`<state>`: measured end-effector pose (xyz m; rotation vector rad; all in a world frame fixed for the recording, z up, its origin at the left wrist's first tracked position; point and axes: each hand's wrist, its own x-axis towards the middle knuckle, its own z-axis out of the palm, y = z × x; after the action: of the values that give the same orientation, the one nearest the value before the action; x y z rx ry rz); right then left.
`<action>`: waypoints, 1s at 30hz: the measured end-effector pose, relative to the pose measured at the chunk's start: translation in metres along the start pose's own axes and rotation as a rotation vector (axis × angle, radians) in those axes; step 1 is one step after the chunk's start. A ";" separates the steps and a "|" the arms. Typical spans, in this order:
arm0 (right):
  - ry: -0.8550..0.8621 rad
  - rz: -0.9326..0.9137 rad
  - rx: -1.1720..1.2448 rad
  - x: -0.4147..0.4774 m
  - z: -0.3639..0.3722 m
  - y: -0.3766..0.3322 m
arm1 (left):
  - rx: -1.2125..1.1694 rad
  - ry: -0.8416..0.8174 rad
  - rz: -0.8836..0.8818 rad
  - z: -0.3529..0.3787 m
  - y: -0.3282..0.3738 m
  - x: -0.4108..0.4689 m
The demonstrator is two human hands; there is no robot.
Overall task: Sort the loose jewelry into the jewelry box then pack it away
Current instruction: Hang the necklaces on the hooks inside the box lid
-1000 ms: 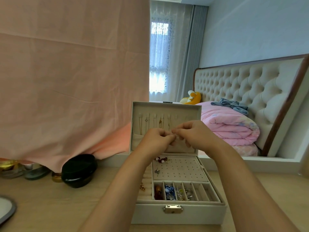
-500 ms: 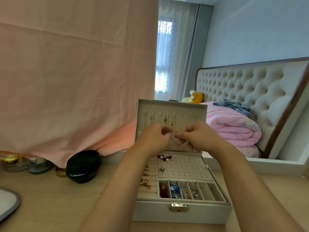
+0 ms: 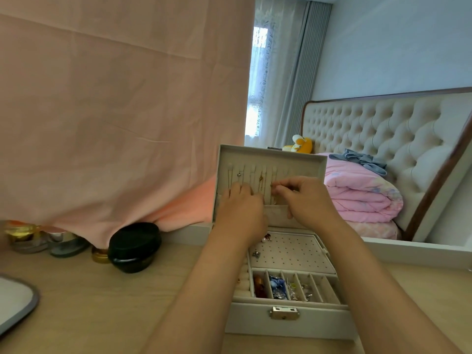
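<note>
A pale grey jewelry box (image 3: 288, 320) stands open on the wooden table, its lid (image 3: 270, 155) upright with several thin chains hanging inside. My right hand (image 3: 306, 200) pinches a gold necklace (image 3: 274, 195) against the lid's lining. My left hand (image 3: 241, 210) rests curled against the lid's lower left, and what its fingertips touch is hidden. Small compartments (image 3: 291, 287) at the box front hold several earrings and beads, and a few studs lie on the dotted earring pad (image 3: 291, 251).
A black round container (image 3: 134, 246) and a gold-lidded jar (image 3: 99, 255) sit to the left under a hanging pink cloth (image 3: 115, 111). A grey-rimmed mirror (image 3: 15, 302) lies at the left edge. Behind the table is a bed with pink bedding (image 3: 357, 192).
My two hands, pinched together in front of the lid before, have parted slightly and pressed closer to the lid's hooks. The view has shifted, putting the box further right.
</note>
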<state>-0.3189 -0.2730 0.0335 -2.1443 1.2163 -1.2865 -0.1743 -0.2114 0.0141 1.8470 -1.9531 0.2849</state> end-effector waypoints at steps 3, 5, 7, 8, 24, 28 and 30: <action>-0.069 -0.019 -0.096 0.003 0.004 0.004 | -0.016 0.003 0.000 -0.001 -0.001 0.001; -0.107 -0.053 -0.211 0.006 0.005 0.006 | -0.041 0.001 -0.004 -0.001 -0.002 0.004; -0.135 -0.063 -0.301 0.006 0.006 0.005 | -0.068 -0.004 -0.010 -0.002 -0.004 0.005; -0.153 -0.064 -0.327 0.005 0.006 0.004 | -0.080 -0.005 -0.011 -0.002 -0.005 0.006; -0.250 0.045 -0.231 -0.044 -0.078 -0.008 | -0.484 -0.104 0.016 -0.026 0.034 -0.006; -0.322 0.176 -0.241 -0.082 -0.125 0.000 | -0.496 -0.159 0.091 -0.034 0.078 -0.023; -0.385 0.236 -0.321 -0.103 -0.144 0.008 | -0.495 -0.232 0.119 -0.030 0.102 -0.035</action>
<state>-0.4671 -0.1765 0.0481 -2.2367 1.5205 -0.5756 -0.2691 -0.1578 0.0401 1.4931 -2.0510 -0.3673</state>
